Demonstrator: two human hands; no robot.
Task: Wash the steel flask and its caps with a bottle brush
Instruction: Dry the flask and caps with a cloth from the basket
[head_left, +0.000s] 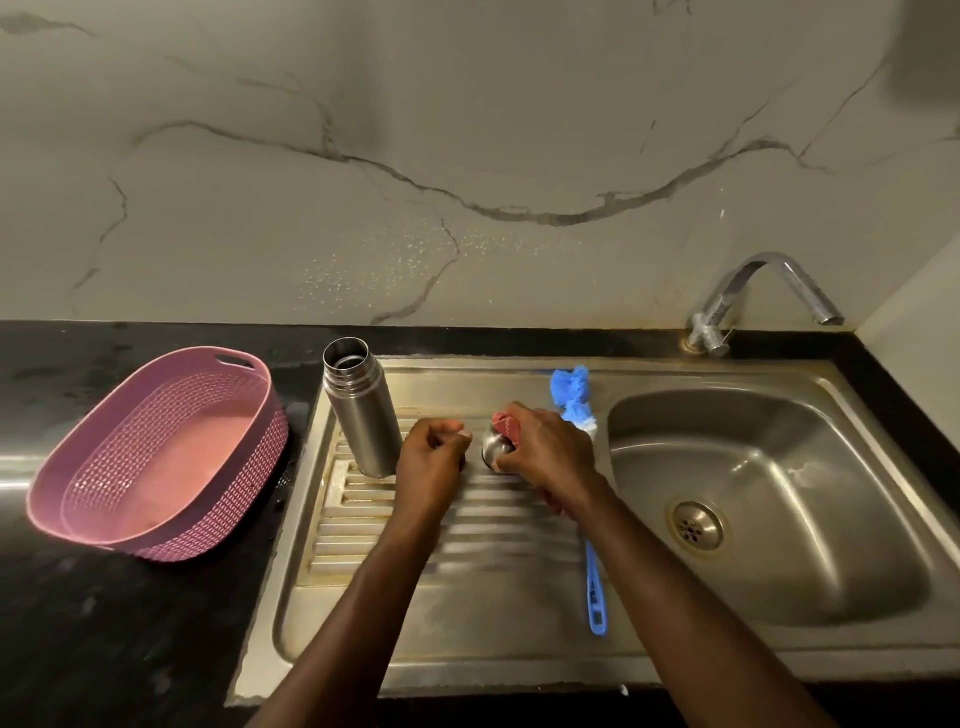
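On the ribbed drainboard, the right hand grips a steel cap with something pink-red on top, and the left hand is curled just beside it, though I cannot tell if it pinches anything. The open steel flask stands upright close behind the left hand, so a careless move could knock it over. The bottle brush is partly hidden under the right arm, and the pink-red thing is hard to make out.

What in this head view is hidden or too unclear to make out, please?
- Steel cap: mostly covered by the right hand and a reddish piece.
- Left hand: curled; any contents hidden.
- Bottle brush: middle hidden behind the right forearm.
- Flask: inside too dark.
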